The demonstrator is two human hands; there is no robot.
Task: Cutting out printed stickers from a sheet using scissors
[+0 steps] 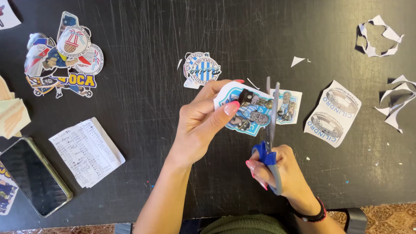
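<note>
- Above the black table's (143, 99) near edge, in the head view, the left hand (201, 123) pinches a printed cartoon sheet (249, 113), its long axis running left to right.
- Right of that sheet's middle, the right hand (277, 167) grips blue-handled scissors (271, 130); their blades point away, crossing the sheet at right angles, nearly closed.

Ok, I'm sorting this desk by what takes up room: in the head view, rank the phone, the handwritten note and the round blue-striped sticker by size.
1. Phone and handwritten note: look about alike, so no ranking between them.
2. Round blue-striped sticker: clearly smallest.
All lie flat on the black table, so nearness hardly skews this.
</note>
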